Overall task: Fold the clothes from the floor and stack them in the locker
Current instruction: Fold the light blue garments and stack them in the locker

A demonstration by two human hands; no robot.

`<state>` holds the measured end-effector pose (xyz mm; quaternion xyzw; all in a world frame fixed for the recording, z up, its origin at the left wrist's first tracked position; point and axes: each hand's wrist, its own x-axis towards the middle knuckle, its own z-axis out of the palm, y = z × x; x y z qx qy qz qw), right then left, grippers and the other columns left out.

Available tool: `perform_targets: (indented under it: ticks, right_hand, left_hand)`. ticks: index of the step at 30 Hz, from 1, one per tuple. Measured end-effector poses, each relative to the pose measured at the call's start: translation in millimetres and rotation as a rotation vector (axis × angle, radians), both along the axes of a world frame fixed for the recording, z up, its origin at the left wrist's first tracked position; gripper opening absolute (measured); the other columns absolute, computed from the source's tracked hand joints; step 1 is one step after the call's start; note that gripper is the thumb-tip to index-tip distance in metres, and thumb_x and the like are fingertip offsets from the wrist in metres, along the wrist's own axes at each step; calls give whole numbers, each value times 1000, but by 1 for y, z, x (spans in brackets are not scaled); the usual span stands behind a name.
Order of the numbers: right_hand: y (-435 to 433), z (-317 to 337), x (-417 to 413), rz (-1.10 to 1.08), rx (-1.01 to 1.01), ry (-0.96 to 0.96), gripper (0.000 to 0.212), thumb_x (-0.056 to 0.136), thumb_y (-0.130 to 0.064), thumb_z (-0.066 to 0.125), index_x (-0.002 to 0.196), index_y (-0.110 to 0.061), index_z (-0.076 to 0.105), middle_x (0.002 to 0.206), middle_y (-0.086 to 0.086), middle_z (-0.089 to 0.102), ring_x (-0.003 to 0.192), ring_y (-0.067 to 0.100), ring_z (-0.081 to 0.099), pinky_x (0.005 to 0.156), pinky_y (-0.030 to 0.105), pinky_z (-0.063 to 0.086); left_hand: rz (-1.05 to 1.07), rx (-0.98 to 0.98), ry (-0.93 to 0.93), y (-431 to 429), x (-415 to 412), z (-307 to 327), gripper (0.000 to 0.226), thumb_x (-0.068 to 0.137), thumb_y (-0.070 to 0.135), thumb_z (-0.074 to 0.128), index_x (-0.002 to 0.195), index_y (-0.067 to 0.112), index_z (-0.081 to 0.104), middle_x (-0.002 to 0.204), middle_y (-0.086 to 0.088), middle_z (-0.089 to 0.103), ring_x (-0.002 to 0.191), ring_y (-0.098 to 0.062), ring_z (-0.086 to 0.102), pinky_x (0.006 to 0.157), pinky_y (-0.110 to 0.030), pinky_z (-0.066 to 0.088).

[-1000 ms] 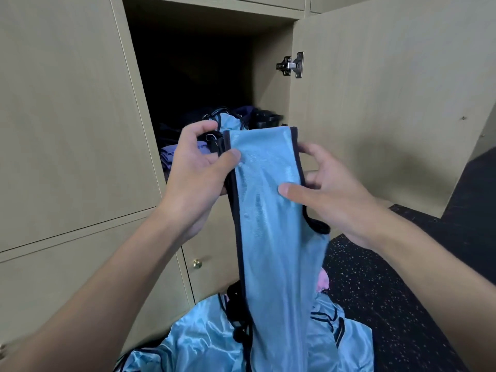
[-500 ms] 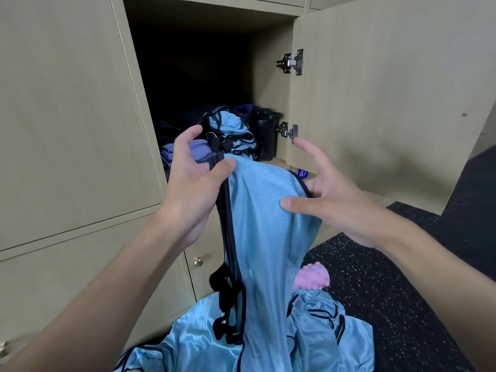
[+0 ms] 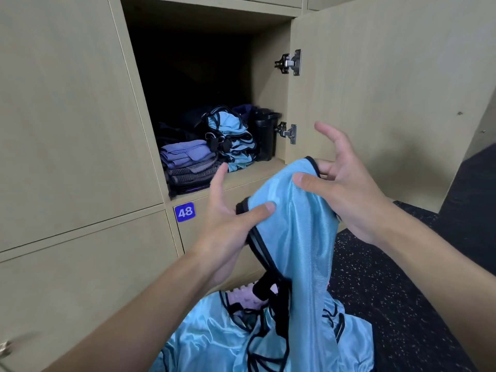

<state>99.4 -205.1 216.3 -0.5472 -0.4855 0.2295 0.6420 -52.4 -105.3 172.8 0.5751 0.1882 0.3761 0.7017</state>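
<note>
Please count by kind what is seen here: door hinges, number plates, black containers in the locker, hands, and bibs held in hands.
Door hinges: 2
Number plates: 1
Black containers: 1
Hands: 2 (left hand, right hand)
Held blue bib: 1
Total: 7

Two hands show: the left hand and the right hand. One blue bib is held up. The floor heap holds perhaps two or three more, too crumpled to count, plus one pink item. The locker contains two folded stacks, the purple-grey stack and the blue stack, and one black container. There are two hinges, the upper hinge and the lower hinge, and one number plate.
</note>
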Motion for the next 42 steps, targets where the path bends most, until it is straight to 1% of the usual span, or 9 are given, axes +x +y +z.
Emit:
perform_targets:
  ticks: [4, 10, 15, 18, 23, 29, 34, 39, 42]
  right_hand:
    - [-4, -3, 7, 86, -144, -40, 94, 84, -1, 73, 145, -52, 22, 97, 11, 76, 84, 23, 74, 79, 39, 58]
    - [2, -13, 1, 69, -98, -78, 87, 87, 6, 67, 143, -49, 28, 88, 7, 75, 78, 23, 69, 84, 46, 58]
    - [4, -14, 4, 20, -79, -16, 86, 85, -6, 74, 139, -53, 27, 97, 6, 76, 86, 23, 73, 80, 43, 60]
    - [4, -16, 4, 54, -129, 6, 97, 81, -4, 77, 144, -52, 22, 96, 2, 75, 89, 16, 73, 74, 23, 56]
    - [11, -21, 6, -65, 15, 177, 100, 78, 2, 77, 146, -48, 24, 94, 1, 73, 90, 17, 73, 85, 32, 56]
    - [14, -34, -14, 42, -54, 46, 113, 75, -1, 82, 149, -52, 15, 140, -8, 52, 109, 8, 67, 96, 37, 55]
    - [22, -42, -24, 60, 17, -64, 119, 56, -39, 93, 131, -78, 10, 158, -15, 29, 141, 13, 40, 113, 50, 38]
    - [29, -42, -33, -85, 69, -106, 110, 68, -19, 83, 145, -61, 17, 157, -23, 26, 144, 3, 30, 116, 43, 36]
    - [28, -36, -29, -166, 96, -67, 103, 78, -6, 80, 150, -48, 19, 157, -24, 22, 133, -15, 24, 106, 9, 33]
  left_hand:
    - [125, 73, -121, 6, 2, 11, 87, 90, -5, 66, 147, 49, 28, 131, -5, 66, 113, -23, 68, 98, -44, 55]
    - [5, 232, 168, -6, 1, -4, 87, 66, 29, 93, 132, 60, 45, 140, 17, 53, 131, -15, 53, 108, -41, 46]
    - [136, 196, 111, -2, 7, 0, 68, 67, 8, 88, 118, 44, 61, 120, -9, 69, 101, -29, 72, 89, -50, 58]
    - [213, 154, 12, 6, 2, 12, 64, 74, -3, 83, 124, 28, 59, 105, 3, 74, 87, -17, 75, 75, -36, 62]
    - [247, 103, -34, 16, -7, 28, 59, 77, -5, 78, 125, 24, 59, 99, 9, 72, 80, -8, 74, 68, -25, 59]
    - [282, 24, -39, 19, -12, 36, 56, 78, 2, 80, 122, 28, 57, 121, -6, 68, 94, -22, 74, 85, -44, 61]
    - [291, -35, -64, 16, -11, 37, 57, 82, 0, 77, 127, 24, 53, 98, -4, 74, 86, -21, 75, 85, -44, 61]
    - [219, -60, 45, 14, -11, 30, 86, 80, 15, 82, 147, 33, 30, 104, 4, 75, 93, -15, 74, 89, -42, 59]
    - [147, -32, 238, 2, -12, 16, 122, 54, 46, 93, 147, 57, 14, 138, 6, 58, 120, -19, 63, 108, -48, 44]
